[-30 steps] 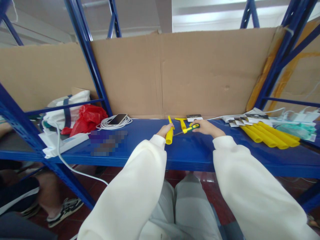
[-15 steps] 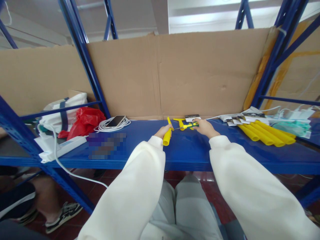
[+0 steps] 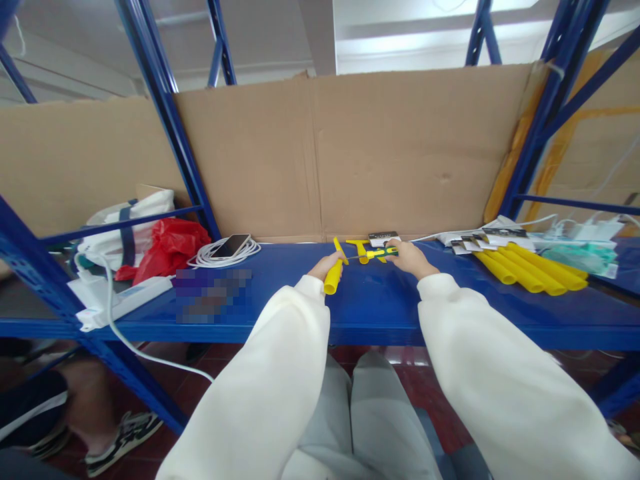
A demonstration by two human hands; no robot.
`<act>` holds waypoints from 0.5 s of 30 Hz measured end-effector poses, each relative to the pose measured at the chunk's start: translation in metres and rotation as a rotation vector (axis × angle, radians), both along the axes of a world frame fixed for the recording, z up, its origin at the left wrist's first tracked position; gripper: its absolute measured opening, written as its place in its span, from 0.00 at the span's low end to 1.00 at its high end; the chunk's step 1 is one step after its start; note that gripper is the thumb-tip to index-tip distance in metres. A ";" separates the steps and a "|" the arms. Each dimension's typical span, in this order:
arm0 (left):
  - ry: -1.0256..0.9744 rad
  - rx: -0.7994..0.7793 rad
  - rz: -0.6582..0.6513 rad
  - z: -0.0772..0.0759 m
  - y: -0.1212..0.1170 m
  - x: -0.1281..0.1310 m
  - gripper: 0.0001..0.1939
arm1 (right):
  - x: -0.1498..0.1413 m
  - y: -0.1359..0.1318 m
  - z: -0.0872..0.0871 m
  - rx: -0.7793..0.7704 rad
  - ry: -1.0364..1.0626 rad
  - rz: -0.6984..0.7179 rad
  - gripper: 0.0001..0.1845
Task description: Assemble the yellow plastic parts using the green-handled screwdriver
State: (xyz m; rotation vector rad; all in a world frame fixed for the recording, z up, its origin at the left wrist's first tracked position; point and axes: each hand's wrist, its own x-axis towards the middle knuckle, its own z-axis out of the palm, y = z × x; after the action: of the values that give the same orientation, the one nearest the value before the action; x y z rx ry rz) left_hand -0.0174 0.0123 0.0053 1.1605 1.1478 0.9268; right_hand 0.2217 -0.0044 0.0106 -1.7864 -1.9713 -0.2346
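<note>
My left hand (image 3: 321, 267) is closed around a yellow tube-handled tool (image 3: 333, 278), its narrow crosspiece pointing to the back and its open round end toward me. In my right hand (image 3: 409, 257) is a screwdriver (image 3: 377, 254) with a yellow and green handle. Its thin shaft points left and reaches the yellow tool near the crosspiece; exact contact is too small to tell. Just behind the screwdriver lies another yellow T-shaped piece (image 3: 358, 243), partly covered by it. A black-and-white card (image 3: 384, 237) is beyond my right fingers.
Several yellow tubes with card labels (image 3: 530, 268) lie at the right of the blue shelf (image 3: 380, 307). To the left are a phone (image 3: 231, 245) on a coiled white cable, a red plastic bag (image 3: 173, 247) and a power strip (image 3: 135, 297). Cardboard (image 3: 400, 153) walls the back.
The view has shifted slightly. Both hands keep their grip, with the screwdriver still against or near the yellow tool; little else differs.
</note>
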 end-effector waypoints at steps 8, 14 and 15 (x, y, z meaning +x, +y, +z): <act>0.037 -0.010 0.007 0.005 -0.006 0.000 0.08 | -0.001 0.000 0.001 -0.015 0.021 0.004 0.16; -0.001 0.014 -0.021 0.004 -0.009 -0.002 0.08 | 0.004 0.005 -0.003 0.013 0.014 0.043 0.16; -0.016 0.013 -0.029 0.003 -0.008 -0.002 0.09 | 0.005 0.006 -0.003 0.021 0.014 0.045 0.16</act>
State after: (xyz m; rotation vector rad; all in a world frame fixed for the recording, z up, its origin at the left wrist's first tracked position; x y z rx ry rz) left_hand -0.0195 0.0041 0.0086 1.1759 1.1109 0.9212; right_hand 0.2265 0.0018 0.0074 -1.7237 -1.9892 -0.2264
